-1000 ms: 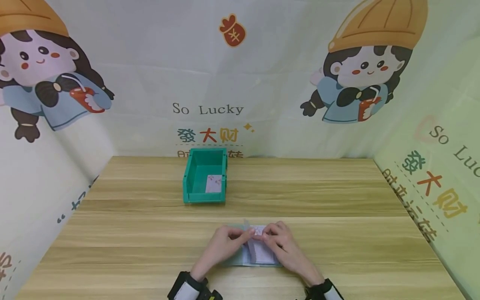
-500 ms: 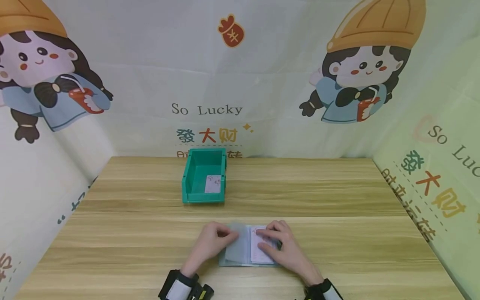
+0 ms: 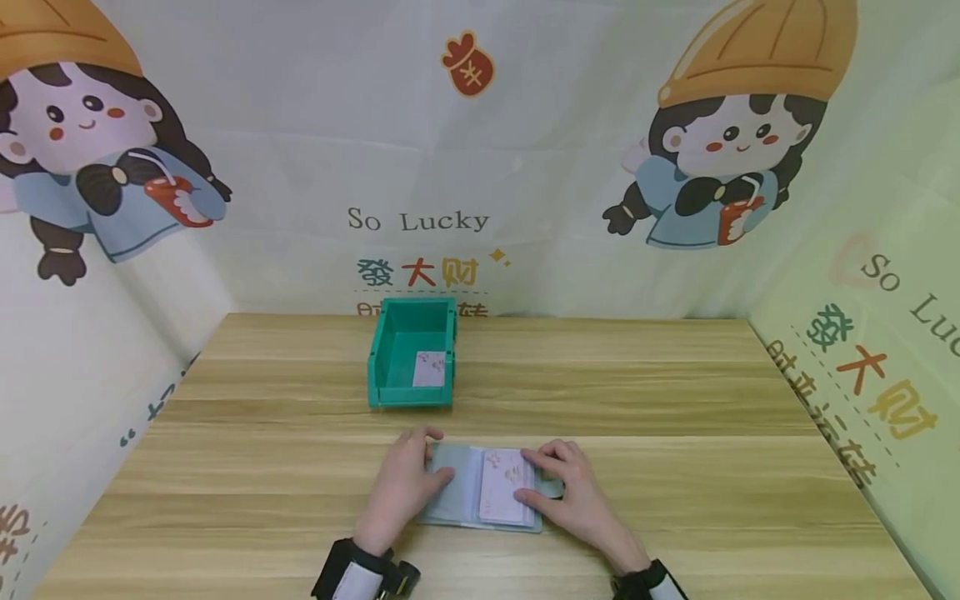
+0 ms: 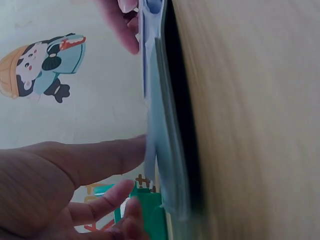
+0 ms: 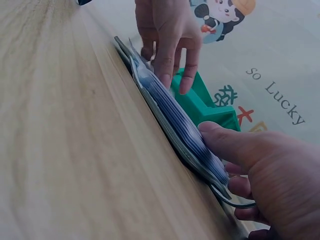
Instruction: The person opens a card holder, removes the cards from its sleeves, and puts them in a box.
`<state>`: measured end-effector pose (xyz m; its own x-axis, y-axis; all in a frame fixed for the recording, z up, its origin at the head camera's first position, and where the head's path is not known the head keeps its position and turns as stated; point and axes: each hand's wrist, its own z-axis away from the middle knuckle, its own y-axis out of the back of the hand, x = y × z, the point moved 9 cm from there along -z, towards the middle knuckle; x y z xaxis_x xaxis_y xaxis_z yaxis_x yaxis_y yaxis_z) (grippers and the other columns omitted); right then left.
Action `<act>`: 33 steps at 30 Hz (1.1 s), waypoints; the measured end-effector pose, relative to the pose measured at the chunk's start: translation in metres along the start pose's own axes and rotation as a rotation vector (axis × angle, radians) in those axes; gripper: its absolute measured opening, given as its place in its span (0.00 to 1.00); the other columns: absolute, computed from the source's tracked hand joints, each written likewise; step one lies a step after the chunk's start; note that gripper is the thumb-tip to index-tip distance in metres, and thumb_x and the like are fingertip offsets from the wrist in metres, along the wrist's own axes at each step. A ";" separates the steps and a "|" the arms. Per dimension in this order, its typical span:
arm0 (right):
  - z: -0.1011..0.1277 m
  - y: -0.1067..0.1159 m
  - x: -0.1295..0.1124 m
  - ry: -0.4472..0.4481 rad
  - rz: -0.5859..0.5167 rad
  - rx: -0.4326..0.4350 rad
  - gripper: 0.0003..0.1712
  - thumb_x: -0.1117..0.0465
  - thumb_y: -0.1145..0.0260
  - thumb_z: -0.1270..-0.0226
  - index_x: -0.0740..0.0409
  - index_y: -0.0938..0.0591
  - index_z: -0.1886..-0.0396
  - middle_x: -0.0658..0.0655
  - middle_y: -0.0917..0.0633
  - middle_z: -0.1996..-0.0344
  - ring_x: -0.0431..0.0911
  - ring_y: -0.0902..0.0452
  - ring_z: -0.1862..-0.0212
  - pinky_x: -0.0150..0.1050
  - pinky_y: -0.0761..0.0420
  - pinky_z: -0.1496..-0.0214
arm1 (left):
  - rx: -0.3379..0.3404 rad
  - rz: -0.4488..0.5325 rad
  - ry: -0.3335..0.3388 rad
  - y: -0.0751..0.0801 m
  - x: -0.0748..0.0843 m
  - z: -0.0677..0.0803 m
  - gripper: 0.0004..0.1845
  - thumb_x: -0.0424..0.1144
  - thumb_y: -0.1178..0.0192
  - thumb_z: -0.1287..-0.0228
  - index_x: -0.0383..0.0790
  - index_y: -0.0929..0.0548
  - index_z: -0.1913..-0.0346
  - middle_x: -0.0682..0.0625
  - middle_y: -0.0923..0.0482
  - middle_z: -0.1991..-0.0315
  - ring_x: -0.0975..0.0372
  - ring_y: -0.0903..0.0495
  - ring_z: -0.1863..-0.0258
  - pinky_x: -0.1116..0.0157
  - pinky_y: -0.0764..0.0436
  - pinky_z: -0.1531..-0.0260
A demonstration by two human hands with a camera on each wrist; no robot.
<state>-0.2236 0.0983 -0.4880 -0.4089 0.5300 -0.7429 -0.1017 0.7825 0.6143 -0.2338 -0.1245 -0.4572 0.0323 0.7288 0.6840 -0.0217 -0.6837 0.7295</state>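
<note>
Booklet (image 3: pixel 463 500) is lying unfolded on the table (image 3: pixel 675 475); your left hand (image 3: pixel 401 487), loose-fingered, is touching its left page, your right hand (image 3: pixel 576 496) resting spread thumb and forefinger on its card (image 3: pixel 499 487).

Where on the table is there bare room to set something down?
The table is bare right of the green bin back to the backdrop, and left of the bin to the table's edge. A narrower strip separates bin and booklet. Crowded: around the booklet, between left hand and right hand.

Bin (image 3: pixel 409 397) behind booklet (image 3: pixel 459 498) on table (image 3: pixel 637 400)
</note>
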 end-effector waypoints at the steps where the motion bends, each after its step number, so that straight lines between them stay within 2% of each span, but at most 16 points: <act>1: 0.000 0.000 0.000 -0.004 0.006 -0.001 0.28 0.55 0.20 0.38 0.59 0.13 0.40 0.48 0.19 0.54 0.42 0.32 0.49 0.43 0.31 0.44 | 0.007 -0.025 -0.027 -0.001 0.004 0.000 0.21 0.27 0.25 0.43 0.32 0.18 0.47 0.44 0.22 0.63 0.56 0.24 0.63 0.59 0.23 0.62; 4: -0.001 0.000 -0.001 -0.006 0.020 -0.001 0.28 0.55 0.20 0.38 0.59 0.13 0.39 0.47 0.18 0.54 0.42 0.31 0.50 0.44 0.31 0.43 | 0.001 -0.046 -0.113 -0.008 0.017 0.002 0.12 0.23 0.29 0.43 0.34 0.15 0.56 0.45 0.21 0.63 0.58 0.24 0.63 0.61 0.21 0.61; 7: -0.001 0.001 -0.002 0.022 0.036 0.011 0.28 0.55 0.21 0.37 0.59 0.14 0.39 0.47 0.17 0.55 0.41 0.29 0.50 0.45 0.31 0.43 | -0.043 -0.010 -0.195 -0.020 0.029 0.005 0.06 0.22 0.34 0.40 0.33 0.13 0.63 0.49 0.20 0.70 0.64 0.26 0.70 0.68 0.25 0.68; 9: -0.001 0.000 -0.003 0.040 0.045 0.015 0.28 0.56 0.21 0.37 0.60 0.14 0.39 0.48 0.17 0.55 0.41 0.29 0.51 0.45 0.31 0.43 | -0.063 0.008 -0.216 -0.025 0.034 0.007 0.03 0.25 0.35 0.37 0.33 0.12 0.64 0.50 0.18 0.73 0.66 0.27 0.73 0.71 0.26 0.71; 14: -0.001 -0.001 -0.004 0.051 0.072 -0.002 0.29 0.55 0.23 0.35 0.61 0.15 0.37 0.48 0.17 0.55 0.41 0.30 0.51 0.45 0.32 0.44 | -0.065 0.019 -0.180 -0.031 0.036 0.008 0.04 0.31 0.33 0.34 0.34 0.10 0.66 0.49 0.15 0.73 0.67 0.26 0.73 0.70 0.26 0.71; 21: -0.003 -0.004 0.000 -0.026 0.092 -0.045 0.35 0.50 0.19 0.40 0.60 0.16 0.35 0.48 0.18 0.54 0.43 0.31 0.50 0.45 0.34 0.44 | -0.098 0.075 -0.105 -0.035 0.031 0.008 0.05 0.31 0.33 0.35 0.31 0.10 0.63 0.49 0.15 0.72 0.66 0.25 0.73 0.70 0.27 0.72; 25: -0.005 -0.006 0.001 -0.060 0.097 -0.048 0.37 0.50 0.18 0.42 0.59 0.16 0.35 0.48 0.19 0.54 0.44 0.30 0.50 0.46 0.34 0.43 | -0.119 0.115 -0.092 -0.037 0.029 0.007 0.07 0.32 0.32 0.35 0.29 0.10 0.62 0.48 0.15 0.72 0.66 0.23 0.74 0.70 0.25 0.72; 33: -0.004 -0.006 -0.001 -0.047 0.110 -0.036 0.36 0.50 0.17 0.43 0.57 0.15 0.36 0.46 0.20 0.57 0.43 0.30 0.51 0.46 0.35 0.44 | -0.142 0.149 -0.084 -0.038 0.024 0.006 0.08 0.33 0.32 0.35 0.29 0.11 0.61 0.47 0.14 0.71 0.65 0.22 0.72 0.69 0.22 0.71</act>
<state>-0.2258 0.0915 -0.4897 -0.3769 0.6273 -0.6815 -0.0915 0.7070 0.7013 -0.2264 -0.0809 -0.4684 0.1010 0.6103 0.7857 -0.1729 -0.7669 0.6180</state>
